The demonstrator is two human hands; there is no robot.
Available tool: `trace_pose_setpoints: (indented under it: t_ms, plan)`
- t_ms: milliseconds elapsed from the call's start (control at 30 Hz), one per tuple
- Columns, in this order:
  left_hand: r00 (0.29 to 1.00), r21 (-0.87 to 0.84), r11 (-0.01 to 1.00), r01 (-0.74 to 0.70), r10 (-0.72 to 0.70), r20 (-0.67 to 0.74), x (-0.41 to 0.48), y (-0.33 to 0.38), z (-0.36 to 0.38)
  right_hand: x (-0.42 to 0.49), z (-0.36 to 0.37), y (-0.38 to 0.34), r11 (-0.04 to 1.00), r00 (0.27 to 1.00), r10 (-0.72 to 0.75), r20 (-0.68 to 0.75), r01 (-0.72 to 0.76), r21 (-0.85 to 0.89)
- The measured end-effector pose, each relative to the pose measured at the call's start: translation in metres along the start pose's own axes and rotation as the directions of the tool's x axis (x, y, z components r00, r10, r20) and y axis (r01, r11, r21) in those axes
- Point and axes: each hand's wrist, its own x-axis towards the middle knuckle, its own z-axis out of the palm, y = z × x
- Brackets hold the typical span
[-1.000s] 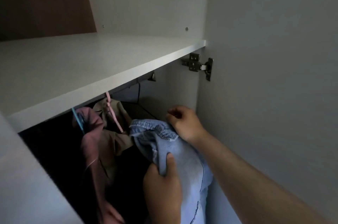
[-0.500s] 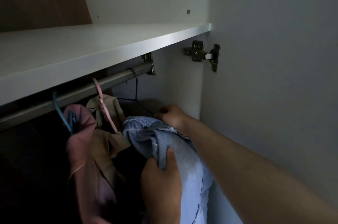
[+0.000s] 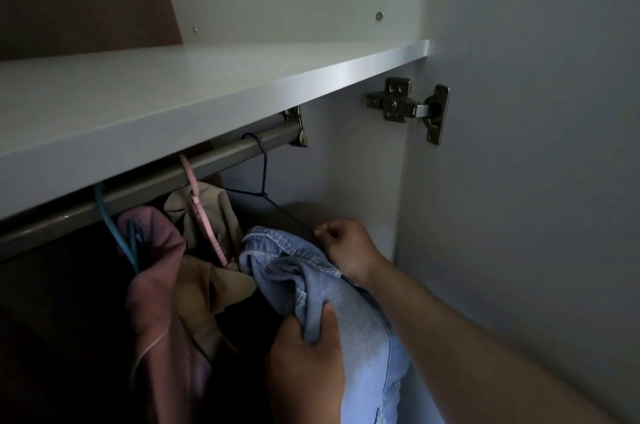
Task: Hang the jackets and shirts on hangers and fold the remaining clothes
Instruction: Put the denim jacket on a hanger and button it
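Observation:
A light blue denim jacket (image 3: 349, 312) hangs inside the wardrobe on a thin dark purple hanger (image 3: 264, 177), whose hook is over the metal rail (image 3: 221, 153). My left hand (image 3: 304, 371) grips the denim from below, thumb on the fabric. My right hand (image 3: 346, 247) is closed at the jacket's right shoulder, pinching the hanger's wire arm. Left of the denim hang a beige garment (image 3: 207, 215) on a pink hanger (image 3: 194, 188) and a pink garment (image 3: 156, 271) on a blue hanger (image 3: 107, 215).
A white shelf (image 3: 173, 105) runs just above the rail. The wardrobe's white side wall (image 3: 353, 164) is close on the right, with a metal door hinge (image 3: 408, 108) and the open door (image 3: 536, 146) beside it. The space below the clothes is dark.
The view has dropped below the shelf, so the rail and the hanger hooks now show. My right hand slid from the jacket's collar to the hanger's right arm. My left hand kept its grip.

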Motion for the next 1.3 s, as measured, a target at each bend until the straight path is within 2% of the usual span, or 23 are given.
trace_pose_setpoints:
  t_ms: [300,433,567,767,867,933,1000,1067,1167,1233,1267,1300]
  plan:
    - [1.000,0.021,0.999,-0.025,0.025,-0.001,0.004,-0.006,-0.001,-0.005,-0.009,-0.019,0.998,0.998,-0.045,-0.033,0.046,0.045]
    - [0.998,0.026,0.999,-0.044,0.042,0.050,0.000,-0.002,-0.007,-0.027,-0.020,-0.025,0.989,0.989,-0.131,-0.062,0.126,-0.077]
    - [0.989,0.083,0.991,-0.108,0.099,0.108,-0.015,0.005,-0.019,-0.046,-0.023,-0.043,0.945,0.974,-0.208,-0.092,0.175,-0.277]
    - [0.979,0.064,0.991,-0.121,0.108,0.176,-0.024,0.021,-0.037,-0.052,-0.022,-0.077,0.957,0.969,-0.209,-0.131,0.175,-0.232]
    - [0.976,0.022,0.992,-0.123,0.117,0.185,-0.029,0.026,-0.048,-0.074,-0.035,-0.072,0.944,0.959,-0.249,-0.139,0.208,-0.254]
    - [0.976,0.009,0.992,-0.125,0.121,0.184,-0.034,0.028,-0.055,-0.095,-0.045,-0.067,0.958,0.961,-0.221,-0.167,0.182,-0.222]
    - [0.964,0.076,0.989,-0.126,0.104,0.243,-0.045,0.028,-0.058,-0.121,-0.055,-0.062,0.968,0.962,-0.193,-0.191,0.155,-0.199]
    - [0.929,0.166,0.974,-0.154,0.085,0.361,-0.060,0.034,-0.068,-0.149,-0.063,-0.058,0.974,0.961,-0.173,-0.213,0.135,-0.184]
    - [0.910,0.060,0.994,-0.091,0.059,0.411,-0.074,0.044,-0.076,-0.198,-0.074,-0.059,0.983,0.958,-0.133,-0.252,0.095,-0.157]
    - [0.867,-0.033,0.997,-0.067,0.075,0.492,-0.088,0.041,-0.095,-0.234,-0.077,-0.066,0.980,0.950,-0.134,-0.282,0.086,-0.177]
    - [0.824,0.029,0.989,-0.148,0.107,0.556,-0.093,0.038,-0.097,-0.253,-0.076,-0.069,0.979,0.944,-0.133,-0.302,0.078,-0.190]
    - [0.818,0.007,0.992,-0.128,0.101,0.566,-0.104,0.035,-0.099,-0.271,-0.074,-0.072,0.976,0.939,-0.131,-0.316,0.067,-0.207]
